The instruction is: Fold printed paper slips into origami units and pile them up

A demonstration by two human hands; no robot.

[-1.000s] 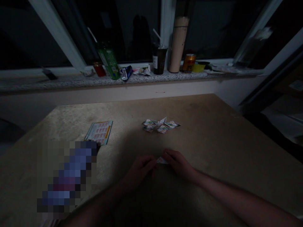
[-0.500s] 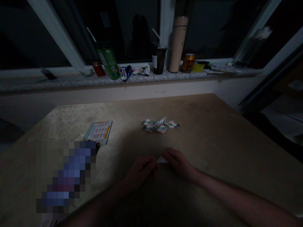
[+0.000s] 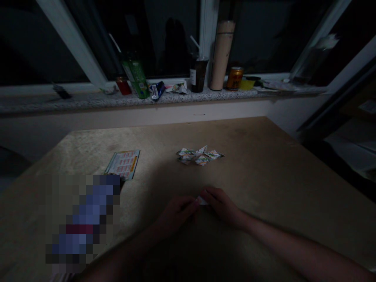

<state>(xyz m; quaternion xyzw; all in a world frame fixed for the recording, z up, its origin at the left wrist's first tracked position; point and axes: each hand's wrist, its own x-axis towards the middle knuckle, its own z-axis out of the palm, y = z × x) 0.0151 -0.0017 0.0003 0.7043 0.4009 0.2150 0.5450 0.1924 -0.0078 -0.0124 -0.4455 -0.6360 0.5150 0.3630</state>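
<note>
Low on the dim brown table [image 3: 264, 168], both my hands meet over a small folded piece of printed paper [image 3: 201, 201]. My left hand [image 3: 176, 213] pinches its left edge with curled fingers. My right hand [image 3: 223, 205] presses and pinches its right side, fingers bent. Most of the paper is hidden under my fingertips. A little heap of several similar folded paper pieces [image 3: 199, 155] lies farther up the table, clear of both hands.
A printed card or sheet [image 3: 123, 163] lies at the left of the table, beside a pixelated patch. The stone window sill [image 3: 88, 100] behind holds a green bottle [image 3: 135, 76], a dark cup with a straw [image 3: 197, 72], a tall tan flask [image 3: 221, 55], cans and wrappers.
My two hands have closed in slightly on the small paper, so less of it shows. Nothing else on the table has moved.
</note>
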